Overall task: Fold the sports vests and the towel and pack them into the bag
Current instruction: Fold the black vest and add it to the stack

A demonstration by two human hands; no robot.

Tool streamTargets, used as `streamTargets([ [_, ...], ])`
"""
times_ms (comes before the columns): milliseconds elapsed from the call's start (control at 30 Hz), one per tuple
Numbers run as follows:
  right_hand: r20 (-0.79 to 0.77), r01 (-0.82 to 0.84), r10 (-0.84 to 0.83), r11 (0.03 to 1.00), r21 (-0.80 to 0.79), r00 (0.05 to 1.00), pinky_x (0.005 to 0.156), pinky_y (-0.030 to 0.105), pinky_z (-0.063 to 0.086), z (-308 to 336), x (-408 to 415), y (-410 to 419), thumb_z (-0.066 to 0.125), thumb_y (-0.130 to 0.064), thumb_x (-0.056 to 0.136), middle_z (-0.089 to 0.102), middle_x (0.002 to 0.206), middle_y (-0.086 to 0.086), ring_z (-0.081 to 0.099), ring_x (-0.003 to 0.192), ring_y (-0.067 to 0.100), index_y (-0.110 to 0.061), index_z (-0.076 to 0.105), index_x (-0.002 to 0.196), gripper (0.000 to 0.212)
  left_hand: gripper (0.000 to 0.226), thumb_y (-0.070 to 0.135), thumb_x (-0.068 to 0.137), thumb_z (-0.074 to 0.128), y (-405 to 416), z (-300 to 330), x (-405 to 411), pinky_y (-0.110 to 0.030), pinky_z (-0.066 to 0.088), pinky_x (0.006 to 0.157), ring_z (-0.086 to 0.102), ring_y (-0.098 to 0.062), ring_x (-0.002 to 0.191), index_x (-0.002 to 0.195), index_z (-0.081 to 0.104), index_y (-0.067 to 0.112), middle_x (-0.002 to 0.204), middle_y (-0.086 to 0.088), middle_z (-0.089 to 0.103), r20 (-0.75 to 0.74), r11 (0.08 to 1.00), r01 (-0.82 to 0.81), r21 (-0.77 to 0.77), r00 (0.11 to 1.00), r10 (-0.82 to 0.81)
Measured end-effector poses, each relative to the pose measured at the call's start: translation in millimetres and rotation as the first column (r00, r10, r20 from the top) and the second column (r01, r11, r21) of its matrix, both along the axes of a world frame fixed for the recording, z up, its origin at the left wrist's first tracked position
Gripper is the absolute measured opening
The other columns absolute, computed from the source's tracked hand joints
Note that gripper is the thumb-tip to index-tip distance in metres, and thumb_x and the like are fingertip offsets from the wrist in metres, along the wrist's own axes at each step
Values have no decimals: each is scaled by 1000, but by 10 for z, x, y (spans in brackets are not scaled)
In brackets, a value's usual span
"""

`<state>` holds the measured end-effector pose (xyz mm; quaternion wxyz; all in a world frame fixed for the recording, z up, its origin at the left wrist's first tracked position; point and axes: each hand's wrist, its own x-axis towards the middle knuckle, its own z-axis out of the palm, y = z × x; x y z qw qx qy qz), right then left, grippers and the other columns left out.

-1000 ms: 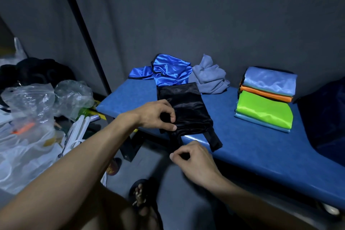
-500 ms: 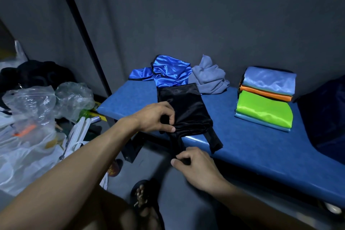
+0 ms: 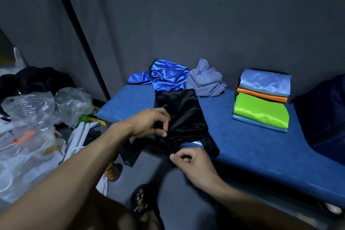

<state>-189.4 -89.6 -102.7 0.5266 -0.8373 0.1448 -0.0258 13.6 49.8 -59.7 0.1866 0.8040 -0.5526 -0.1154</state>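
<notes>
Open room mid-surface, clutter at the edges

Bare blue surface point(image 3: 233, 142) lies between my black vest point(image 3: 181, 115) and the folded stack point(image 3: 261, 102); the dark bag point(image 3: 324, 115) blocks my right, the blue vest point(image 3: 166, 75) and grey towel point(image 3: 205, 80) crowd the back, plastic bags point(image 3: 31, 114) fill my left.

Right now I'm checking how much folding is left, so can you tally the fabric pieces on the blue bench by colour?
Black vest, held by both hands: 1
Royal blue vest, unfolded: 1
Grey towel, crumpled: 1
Light blue, folded: 2, one on top, one at the bottom
Orange, folded: 1
Green, folded: 1
Total: 7
</notes>
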Motion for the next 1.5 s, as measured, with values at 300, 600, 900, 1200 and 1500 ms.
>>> streamTargets([
  [300,-44,151,-157,777,611,987,50,27,59,597,287,91,68,-10,96,73,76,8,74,63,18,3,69,101,13,7,17,92,67,83,-54,-5,-27,43,103,59,-11,118,93,73,20,132,6,60,-85,1000,-2,-19,996,0],
  [600,-182,183,-59,570,801,981,54,29,61,865,896,-210,54,-8,99,74,82,22,75,64,27,6,59,98,15,25,40,79,80,105,-73,-53,-12,41,81,56,8,92,96,64,28,96,23,58,-222,984,-178,-18,960,170],
  [900,-260,161,4,778,608,965,44,21,53,681,1234,-288,54,4,98,68,78,21,66,46,15,8,58,95,6,27,60,82,63,-57,-259,-193,-20,46,77,62,-7,84,68,60,38,90,9,64,-208,916,-328,-230,936,283],
  [1200,-13,24,-31,925,-379,999,66,32,58,479,1340,-332,79,-13,69,70,63,-9,68,62,12,-25,66,69,18,35,45,89,73,-87,-340,-182,-10,38,73,58,-7,81,65,50,38,95,5,63,-86,898,-363,-249,932,353],
  [1500,65,-304,350,880,-366,935,82,24,53,737,1044,-709,71,-22,93,76,90,-11,69,85,3,-23,78,97,8,44,63,81,73,-73,-258,-221,-23,48,79,59,-7,86,87,66,20,95,7,61,-74,925,-314,-212,949,306],
])
